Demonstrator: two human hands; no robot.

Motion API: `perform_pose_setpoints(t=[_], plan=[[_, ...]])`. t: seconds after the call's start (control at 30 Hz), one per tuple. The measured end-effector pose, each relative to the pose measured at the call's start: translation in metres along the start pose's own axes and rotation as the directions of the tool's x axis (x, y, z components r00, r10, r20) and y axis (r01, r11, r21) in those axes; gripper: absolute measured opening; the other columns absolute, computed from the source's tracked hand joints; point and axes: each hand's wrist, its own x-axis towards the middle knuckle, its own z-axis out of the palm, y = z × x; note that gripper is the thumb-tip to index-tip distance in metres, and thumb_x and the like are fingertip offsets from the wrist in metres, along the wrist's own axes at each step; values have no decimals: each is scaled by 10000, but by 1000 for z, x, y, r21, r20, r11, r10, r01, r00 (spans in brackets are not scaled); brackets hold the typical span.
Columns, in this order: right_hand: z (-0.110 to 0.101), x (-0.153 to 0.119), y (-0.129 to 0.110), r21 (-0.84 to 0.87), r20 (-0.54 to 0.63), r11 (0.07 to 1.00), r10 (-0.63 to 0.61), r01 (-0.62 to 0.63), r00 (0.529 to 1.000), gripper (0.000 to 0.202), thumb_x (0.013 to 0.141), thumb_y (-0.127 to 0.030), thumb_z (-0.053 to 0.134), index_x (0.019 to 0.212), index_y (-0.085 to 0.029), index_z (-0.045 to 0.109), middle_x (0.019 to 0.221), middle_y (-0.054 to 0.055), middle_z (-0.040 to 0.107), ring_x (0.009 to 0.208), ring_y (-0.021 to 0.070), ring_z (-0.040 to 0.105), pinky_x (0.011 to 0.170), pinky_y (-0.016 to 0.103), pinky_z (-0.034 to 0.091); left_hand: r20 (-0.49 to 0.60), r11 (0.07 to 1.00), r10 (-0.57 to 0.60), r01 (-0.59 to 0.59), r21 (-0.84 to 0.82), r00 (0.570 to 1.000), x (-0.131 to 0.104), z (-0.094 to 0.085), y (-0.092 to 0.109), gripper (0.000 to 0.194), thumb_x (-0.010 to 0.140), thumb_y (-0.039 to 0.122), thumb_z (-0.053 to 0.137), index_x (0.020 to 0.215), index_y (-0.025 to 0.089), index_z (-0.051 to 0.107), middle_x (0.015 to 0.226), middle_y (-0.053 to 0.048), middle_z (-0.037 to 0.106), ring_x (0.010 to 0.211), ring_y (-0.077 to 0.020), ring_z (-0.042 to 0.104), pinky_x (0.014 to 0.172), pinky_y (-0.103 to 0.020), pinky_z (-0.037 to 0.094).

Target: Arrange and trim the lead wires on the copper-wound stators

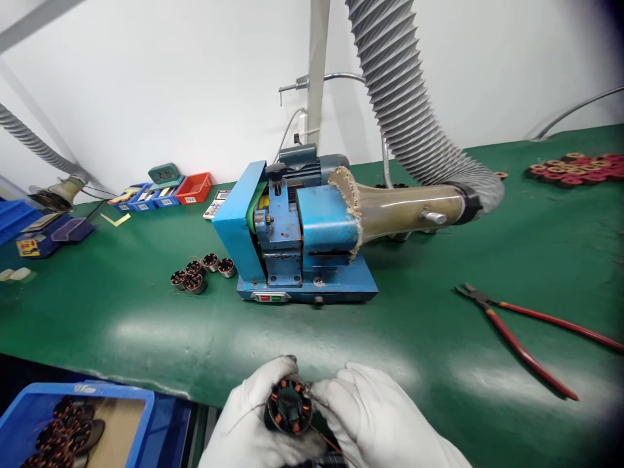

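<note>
Both of my hands wear white gloves and meet at the lower middle of the head view. A round motor stator (pixel 271 411), with copper windings around its open centre, sits in my left hand (pixel 253 419), thumb and fingers wrapped about its rim. My right hand (pixel 361 409) is closed, its fingertips pinched together against the stator's right edge. What lies between those fingertips is too small to make out. A thin copper-coloured wire (pixel 334 443) runs below the stator beside the right fingers. Something dark beneath the hands is partly cut off by the frame.
A blue belt machine (pixel 326 227) with a grey hose (pixel 400 78) stands ahead on the green table. Several stators (pixel 195 283) lie left of it. Red-handled pliers (pixel 511 331) lie at right. A blue bin (pixel 146 416) of stators is at lower left; red rings (pixel 580 170) lie far right.
</note>
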Motion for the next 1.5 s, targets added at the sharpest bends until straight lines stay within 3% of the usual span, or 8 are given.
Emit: perform_pose_setpoints(t=[0.13,0.3,0.5,0.7,0.97,1.1,1.3,1.5], plan=[[-5,2,-3,246,171,921,267,-303,949,251,884,-281,301,812,-222,535,693,24,539,649,154,511,569,270,373,25,987,-79,82,-139,997,-9,-5,-4,541,622,233,669,1141,214,517,1216,-72,502,1066,-195,539,882,-267,489],[-14,9,-1,429,311,755,392,-496,866,292,874,-385,321,747,-225,529,713,7,557,685,133,534,630,239,405,-66,898,300,-305,-318,952,-7,-21,8,169,834,276,467,960,268,580,1041,-31,571,986,-152,568,849,-277,499],[-16,13,-1,488,135,786,362,-380,922,264,892,-332,314,803,-214,534,740,8,601,709,126,578,605,204,409,-227,746,594,-424,513,772,2,-17,11,574,670,255,656,1187,204,412,1133,-107,388,1092,-159,450,896,-198,451],[-2,14,-7,311,-52,867,424,-389,904,309,899,-295,262,766,-184,519,611,22,561,517,144,508,497,256,308,-289,854,517,-462,238,806,1,-2,16,287,707,49,490,934,220,447,1164,-58,354,1127,-125,431,856,-177,448],[-6,20,2,874,380,162,360,-458,852,285,826,-376,457,696,-127,408,662,-4,415,607,80,373,559,193,333,-228,965,258,-259,25,939,0,1,-3,523,686,216,645,1173,252,455,1128,-77,514,1059,-186,525,866,-296,487],[-4,16,4,777,332,423,355,-467,874,245,848,-328,419,701,-133,443,654,-5,458,612,89,397,578,210,324,-48,906,227,-229,-355,973,5,-10,-3,235,786,301,551,989,189,580,1114,-86,550,1008,-184,564,822,-272,508],[-3,17,2,654,232,617,387,-438,892,246,892,-313,360,775,-168,522,737,-3,582,663,90,506,632,198,361,-268,836,508,-393,384,819,7,-9,-2,464,689,290,656,1108,204,477,1108,-91,474,1096,-169,464,879,-251,463],[20,17,2,311,192,794,485,-522,853,338,885,-317,237,844,-168,537,694,66,584,613,184,527,585,300,333,-217,960,272,-249,125,938,5,11,-17,291,699,130,592,954,203,471,1030,-46,476,1084,-125,460,889,-220,444]])
